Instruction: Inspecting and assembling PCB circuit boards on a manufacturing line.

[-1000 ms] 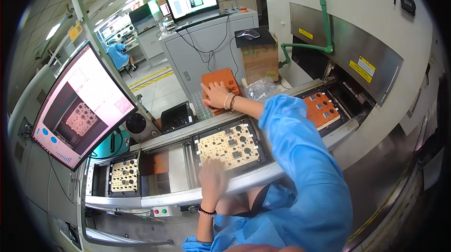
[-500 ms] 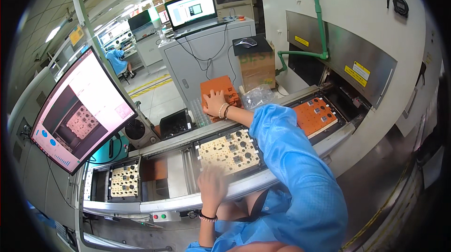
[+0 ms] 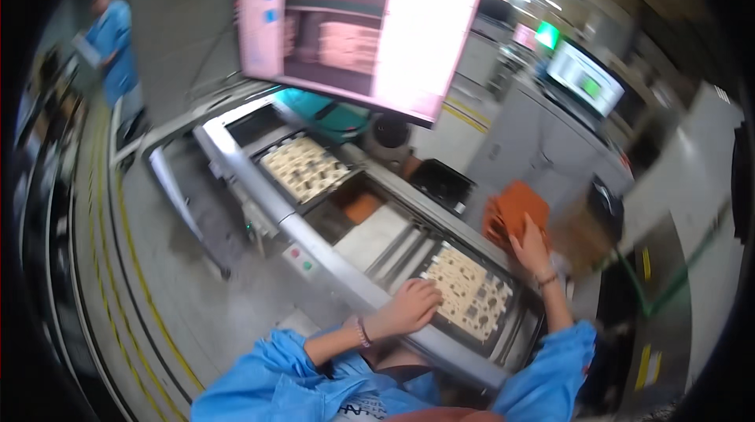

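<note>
My left hand [image 3: 409,308] rests at the left edge of a cream circuit board [image 3: 469,288] with dark parts, which lies in a black carrier [image 3: 495,335] on the conveyor. Its fingers are slightly bent over the edge, with nothing seen in them. Beyond the conveyor, my right hand [image 3: 532,249] grips the near side of an orange-brown board [image 3: 523,206] on a stack of similar ones. Blur hides how many boards it holds. Another cream board [image 3: 303,168] sits in a carrier further left on the line.
The conveyor's metal rail [image 3: 314,253] runs close before me, with a button box [image 3: 301,258] on its side. A large monitor [image 3: 354,36] hangs above the line. Behind stand a black bin [image 3: 442,184], a cardboard box [image 3: 586,225] and a grey cabinet [image 3: 519,127]. A person in blue [image 3: 114,44] stands far left.
The view has swung left, bringing the monitor to the middle. My right hand has shifted from flat on the orange stack to its near edge; my left hand stays by the cream board.
</note>
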Available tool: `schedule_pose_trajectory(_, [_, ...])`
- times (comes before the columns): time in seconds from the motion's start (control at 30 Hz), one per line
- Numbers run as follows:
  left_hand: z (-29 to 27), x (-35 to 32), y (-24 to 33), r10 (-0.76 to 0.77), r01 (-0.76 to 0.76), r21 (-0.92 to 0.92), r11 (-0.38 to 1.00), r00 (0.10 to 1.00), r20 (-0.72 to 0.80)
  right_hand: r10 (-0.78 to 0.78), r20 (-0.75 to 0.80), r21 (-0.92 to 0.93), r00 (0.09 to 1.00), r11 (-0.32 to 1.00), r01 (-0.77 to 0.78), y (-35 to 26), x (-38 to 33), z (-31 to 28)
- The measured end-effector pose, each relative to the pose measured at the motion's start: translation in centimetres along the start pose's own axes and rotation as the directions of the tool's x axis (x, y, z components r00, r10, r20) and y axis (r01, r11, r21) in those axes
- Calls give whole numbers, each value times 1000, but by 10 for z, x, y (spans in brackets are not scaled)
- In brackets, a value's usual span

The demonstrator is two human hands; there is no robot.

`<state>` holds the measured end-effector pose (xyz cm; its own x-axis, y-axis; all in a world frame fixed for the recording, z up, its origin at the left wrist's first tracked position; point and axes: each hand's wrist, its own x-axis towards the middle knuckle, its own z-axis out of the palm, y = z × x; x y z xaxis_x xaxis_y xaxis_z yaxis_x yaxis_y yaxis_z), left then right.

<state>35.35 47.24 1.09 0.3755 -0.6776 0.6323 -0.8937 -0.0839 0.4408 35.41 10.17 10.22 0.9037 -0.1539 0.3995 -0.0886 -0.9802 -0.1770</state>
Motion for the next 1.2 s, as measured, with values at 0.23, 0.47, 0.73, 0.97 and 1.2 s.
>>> schedule_pose_trajectory(0.23, [4,-8,-3,-25,25,17,1000,1000,-17,225,59,-326,973,925,-194,-5,22,53])
schedule_pose_trajectory(0.47, [-2,-9,-3,-25,24,-61,998,1000,-8,158,-209,-393,965,890,-231,-2,1,68])
schedule_pose_trajectory(0.73, [-15,1,-9,-69,67,-44,997,997,-28,71,-227,-257,971,957,-131,-22,18,49])
schedule_pose_trajectory(0.97, [-7,9,-3,-63,63,-9,998,998,-21,178,-113,-222,978,954,-199,9,10,19])
schedule_pose_trajectory(1.2, [-15,4,-3,-113,113,-3,994,992,-51,-161,59,122,985,981,153,-55,-74,-38])
